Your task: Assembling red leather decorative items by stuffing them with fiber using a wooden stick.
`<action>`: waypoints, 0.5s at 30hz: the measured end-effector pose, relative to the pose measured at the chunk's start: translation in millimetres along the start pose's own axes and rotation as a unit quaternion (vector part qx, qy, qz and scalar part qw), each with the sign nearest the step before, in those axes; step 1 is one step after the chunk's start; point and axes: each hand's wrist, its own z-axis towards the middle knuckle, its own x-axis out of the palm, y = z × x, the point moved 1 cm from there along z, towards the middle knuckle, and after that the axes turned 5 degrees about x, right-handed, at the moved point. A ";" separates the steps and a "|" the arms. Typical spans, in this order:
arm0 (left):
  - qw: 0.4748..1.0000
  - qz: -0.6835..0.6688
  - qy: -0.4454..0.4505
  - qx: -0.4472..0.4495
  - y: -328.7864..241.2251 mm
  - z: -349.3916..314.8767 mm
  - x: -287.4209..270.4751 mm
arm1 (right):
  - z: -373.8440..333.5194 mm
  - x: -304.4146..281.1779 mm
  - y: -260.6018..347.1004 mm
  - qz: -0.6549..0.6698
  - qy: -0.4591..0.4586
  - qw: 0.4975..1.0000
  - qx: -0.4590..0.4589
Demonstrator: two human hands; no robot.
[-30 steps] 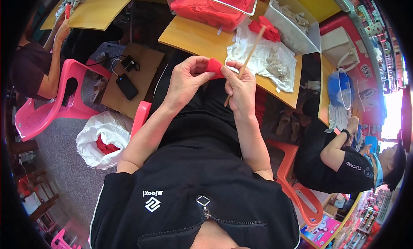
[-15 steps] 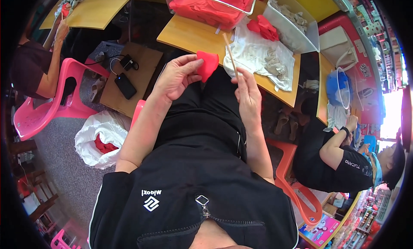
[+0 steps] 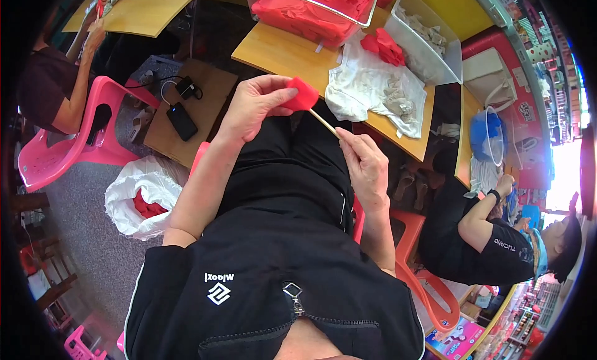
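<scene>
Between the thumb and fingers of my left hand (image 3: 261,105) is a small red fabric piece (image 3: 303,94), held up above my lap. My right hand (image 3: 364,164) pinches a thin wooden stick (image 3: 324,122) near its lower end. The stick slants up to the left, and its far tip meets the red piece's lower edge; whether it goes inside, I cannot tell. Beyond my hands, a white cloth (image 3: 357,89) lies on the wooden table (image 3: 273,49) with beige pieces on it. A crumpled red bundle (image 3: 384,47) rests at its far edge.
At the back stand a clear bin of red pieces (image 3: 311,18) and a white bin of beige pieces (image 3: 429,55). A white sack (image 3: 121,204) is on the floor at left, near a pink chair (image 3: 93,142). Co-workers sit left and right (image 3: 479,242).
The stick has swung from upright, apart from the red piece, to a slant with its tip at the piece's edge. My right hand has moved lower.
</scene>
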 end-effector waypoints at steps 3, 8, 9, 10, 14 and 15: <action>0.995 0.085 0.023 0.036 3.2 -3.5 6.3 | 5.0 5.1 -0.1 -0.024 -0.007 0.999 -0.021; 0.995 0.099 0.016 -0.004 2.3 -2.0 5.3 | 2.1 31.0 -28.9 0.193 0.022 0.977 0.084; 0.995 0.097 0.009 -0.002 3.5 -3.1 5.7 | 0.4 36.9 -27.2 0.263 0.016 0.952 0.155; 0.997 0.081 0.011 -0.008 6.5 -3.5 8.2 | -0.4 40.0 -28.1 0.263 0.022 0.952 0.153; 0.997 0.067 0.027 0.012 5.6 -3.7 8.2 | -4.1 47.9 -30.8 0.411 0.023 0.876 0.251; 0.999 0.045 0.029 0.007 4.0 -4.1 7.6 | -5.4 48.6 -30.5 0.444 0.025 0.853 0.274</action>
